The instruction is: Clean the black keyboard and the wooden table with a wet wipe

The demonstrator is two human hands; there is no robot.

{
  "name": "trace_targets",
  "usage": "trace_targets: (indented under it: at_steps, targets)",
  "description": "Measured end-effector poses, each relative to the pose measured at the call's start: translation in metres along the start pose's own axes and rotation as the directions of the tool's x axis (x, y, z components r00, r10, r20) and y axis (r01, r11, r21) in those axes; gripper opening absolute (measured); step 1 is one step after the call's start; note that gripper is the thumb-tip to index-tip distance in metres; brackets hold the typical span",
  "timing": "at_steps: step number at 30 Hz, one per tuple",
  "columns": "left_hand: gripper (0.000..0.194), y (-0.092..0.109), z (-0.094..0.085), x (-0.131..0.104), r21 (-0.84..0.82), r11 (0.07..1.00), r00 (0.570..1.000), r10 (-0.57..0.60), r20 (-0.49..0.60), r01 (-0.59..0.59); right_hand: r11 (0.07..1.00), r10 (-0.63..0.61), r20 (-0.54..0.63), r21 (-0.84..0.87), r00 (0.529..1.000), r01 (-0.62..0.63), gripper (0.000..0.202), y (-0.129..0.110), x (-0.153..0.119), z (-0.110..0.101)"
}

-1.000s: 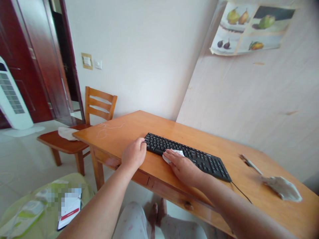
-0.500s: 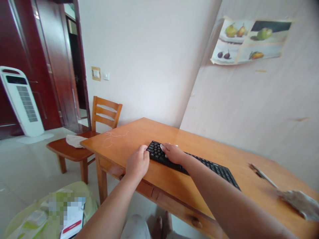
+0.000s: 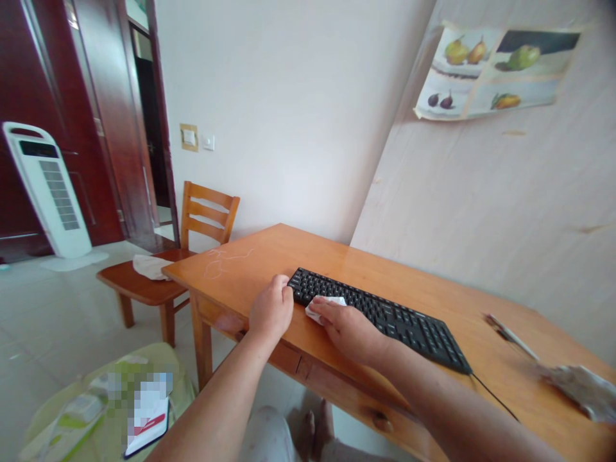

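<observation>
A black keyboard [image 3: 409, 324] lies aslant on the wooden table, its cable running off the right end. My left hand [image 3: 272, 307] is closed on the keyboard's left end, thumb on top; the fingers beneath are partly hidden. Under the fingers of my right hand [image 3: 353, 330] is a white wipe [image 3: 315, 311], pressed at the keyboard's front edge near the left part of the keys. The palm hides some of the front edge.
The wooden table [image 3: 269, 250] has white scribbles at its left corner. A brush-like stick [image 3: 513, 337] and a crumpled grey cloth [image 3: 582, 388] lie at right. Left are a wooden chair [image 3: 144, 289] with a white cloth, a greenish stool [image 3: 178, 366] holding a phone, and a white tower fan [image 3: 52, 192].
My right hand, with the wipe, has moved from over the keys toward me to the keyboard's front edge. More keys now show. My left hand keeps its hold.
</observation>
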State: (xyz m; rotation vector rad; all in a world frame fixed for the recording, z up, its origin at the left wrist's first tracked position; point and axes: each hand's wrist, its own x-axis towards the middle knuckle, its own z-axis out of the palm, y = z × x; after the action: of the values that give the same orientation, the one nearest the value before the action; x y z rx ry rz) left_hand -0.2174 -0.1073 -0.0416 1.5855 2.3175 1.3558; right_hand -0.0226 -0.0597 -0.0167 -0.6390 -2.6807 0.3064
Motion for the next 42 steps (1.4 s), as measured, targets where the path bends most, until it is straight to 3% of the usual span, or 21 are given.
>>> trace_targets:
  at_steps: [5, 8, 11, 14, 17, 24, 27, 30, 32, 35, 38, 42]
  targets:
    - [0.030, 0.000, -0.002, -0.002, -0.037, 0.999, 0.998, -0.006, -0.065, 0.003, 0.993, 0.115, -0.120, 0.045, 0.986, -0.110, 0.042, 0.020, 0.042, -0.017]
    - [0.028, -0.002, -0.002, -0.002, -0.074, 0.997, 0.993, -0.025, -0.112, 0.016, 0.976, 0.212, -0.094, -0.034, 0.973, -0.216, 0.043, 0.035, 0.079, -0.015]
    - [0.026, -0.004, -0.002, -0.001, -0.137, 0.990, 0.989, -0.055, -0.137, 0.036, 0.973, 0.220, -0.039, -0.068, 0.975, -0.223, 0.040, 0.037, 0.098, -0.001]
    - [0.026, -0.005, -0.001, 0.000, -0.182, 0.982, 0.987, -0.081, -0.139, 0.055, 0.981, 0.174, 0.005, -0.089, 0.985, -0.173, 0.036, 0.026, 0.093, 0.014]
    - [0.027, -0.004, -0.002, 0.000, -0.188, 0.980, 0.988, -0.086, -0.128, 0.061, 0.991, 0.099, 0.013, -0.089, 0.995, -0.098, 0.038, 0.007, 0.071, 0.020]
    - [0.025, 0.000, -0.004, -0.002, -0.189, 0.978, 0.986, -0.112, -0.126, 0.087, 0.999, -0.046, 0.032, 0.029, 0.998, 0.045, 0.044, -0.017, 0.032, 0.006]
    - [0.027, 0.001, -0.004, -0.003, -0.202, 0.976, 0.985, -0.112, -0.132, 0.084, 0.993, -0.005, -0.040, 0.114, 0.999, 0.009, 0.046, -0.006, 0.042, -0.002]
    - [0.028, 0.000, -0.003, -0.003, -0.198, 0.977, 0.982, -0.113, -0.154, 0.081, 0.986, 0.148, -0.138, 0.097, 0.979, -0.136, 0.046, 0.016, 0.069, -0.005]
    - [0.028, -0.002, -0.002, -0.003, -0.222, 0.972, 0.980, -0.115, -0.163, 0.077, 0.973, 0.229, -0.129, 0.058, 0.965, -0.223, 0.045, 0.030, 0.090, -0.004]
    - [0.029, -0.005, 0.001, -0.003, -0.283, 0.956, 0.976, -0.127, -0.178, 0.073, 0.967, 0.256, -0.066, 0.027, 0.964, -0.255, 0.040, 0.042, 0.115, 0.003]
    - [0.030, -0.006, 0.003, -0.003, -0.326, 0.943, 0.970, -0.142, -0.196, 0.073, 0.970, 0.244, -0.007, -0.008, 0.970, -0.244, 0.037, 0.037, 0.124, 0.016]
    - [0.032, -0.006, 0.002, -0.002, -0.306, 0.948, 0.963, -0.162, -0.217, 0.091, 0.992, 0.124, 0.049, -0.010, 0.991, -0.124, 0.035, 0.013, 0.116, 0.027]
